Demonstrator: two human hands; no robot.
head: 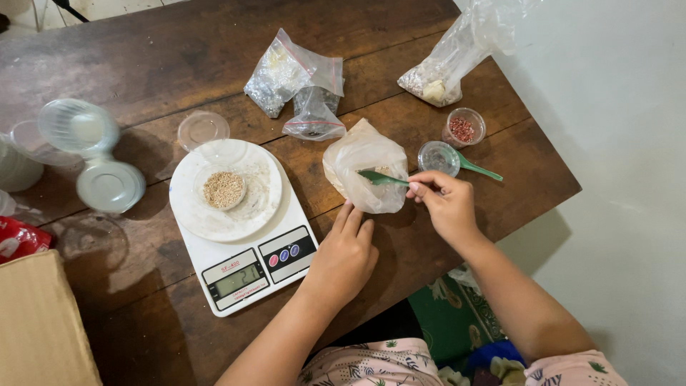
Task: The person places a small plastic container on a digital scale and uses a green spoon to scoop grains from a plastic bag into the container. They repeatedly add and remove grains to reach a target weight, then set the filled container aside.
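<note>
- Plastic bag (364,175) upright on the worktop (143,64) just right of the scale (246,246), mouth open; contents mostly veiled by cloudy film, only a pale mass showing.
- Far left: cardboard box (43,329) and red packet (18,239) both cut off by the frame edge; stack of clear cups (14,168) cut off too, hard to count.
- Clear lidded tubs (93,154) lying near the left edge, seemingly empty.
- White scale carrying a small cup of tan grains (224,189) on its round platform; display lit, digits left unread.
- Loose clear lid (203,129) touching the platform's upper rim.
- Left hand (343,257) resting flat, grip released, fingertips against the bag's lower left side.
- Two small zip bags (296,86) behind, one with pale bits, one with dark specks, contents hard to tell.
- Green spoon (382,178) with bowl inside the bag's mouth, load unseen.
- Right hand (446,204), grip pinched on the spoon's handle.
- Empty clear cup (438,158) with a second green spoon (475,169) beside it; small cup of reddish grains (463,129) just beyond.
- Large clear bag (457,57) at upper right, pale lumps at its bottom, top cut off.
</note>
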